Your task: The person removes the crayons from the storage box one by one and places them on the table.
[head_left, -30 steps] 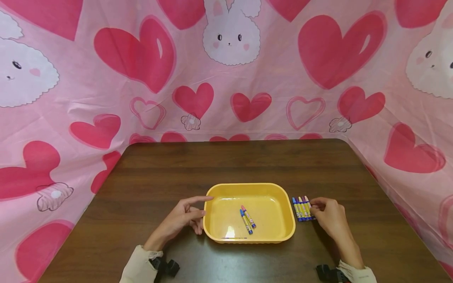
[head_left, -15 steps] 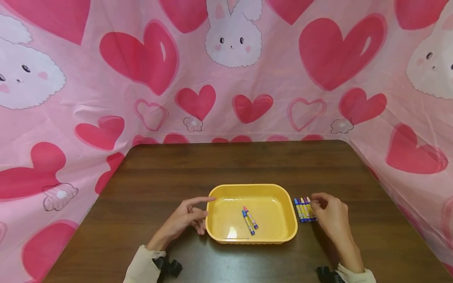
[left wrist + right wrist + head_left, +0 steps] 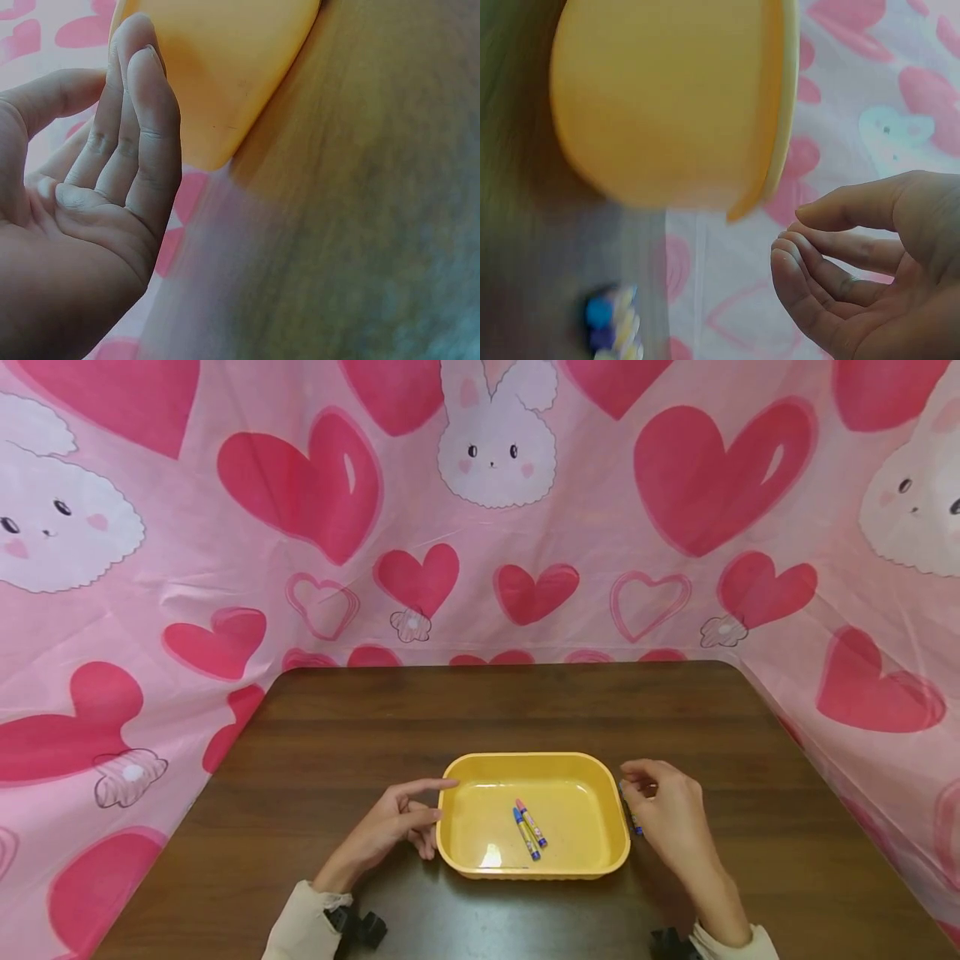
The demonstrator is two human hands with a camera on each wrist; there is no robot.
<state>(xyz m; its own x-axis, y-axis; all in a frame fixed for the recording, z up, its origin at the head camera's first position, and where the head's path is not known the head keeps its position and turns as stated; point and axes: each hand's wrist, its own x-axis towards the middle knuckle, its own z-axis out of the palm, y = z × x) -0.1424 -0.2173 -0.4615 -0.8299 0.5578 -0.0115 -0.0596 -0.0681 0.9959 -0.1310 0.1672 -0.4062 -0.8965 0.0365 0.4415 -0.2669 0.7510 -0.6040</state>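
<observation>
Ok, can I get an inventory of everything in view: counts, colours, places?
Wood-grain tabletop: one, dark brown, centre.
Heart-and-rabbit printed cloth: count unclear, pink, behind and beside tabletop.
Glossy rounded-rectangular tray: one, yellow, on tabletop.
Slim wrapped crayons: two, one blue-tipped, one pink-tipped, inside tray.
Crayon cluster: several, exact count unclear, blue, purple and pale, right of tray.
Wrist devices: two, black, one per wrist.
Sleeves: two, cream, on forearms.
Left hand: one, bare, at tray's left rim.
Right hand: one, bare, by tray's right rim.

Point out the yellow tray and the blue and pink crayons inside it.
Yellow tray (image 3: 573, 817): head view, bare floor.
Blue crayon (image 3: 525, 834): head view, middle of wrapper.
Pink crayon (image 3: 532, 823): head view, middle of wrapper.
</observation>
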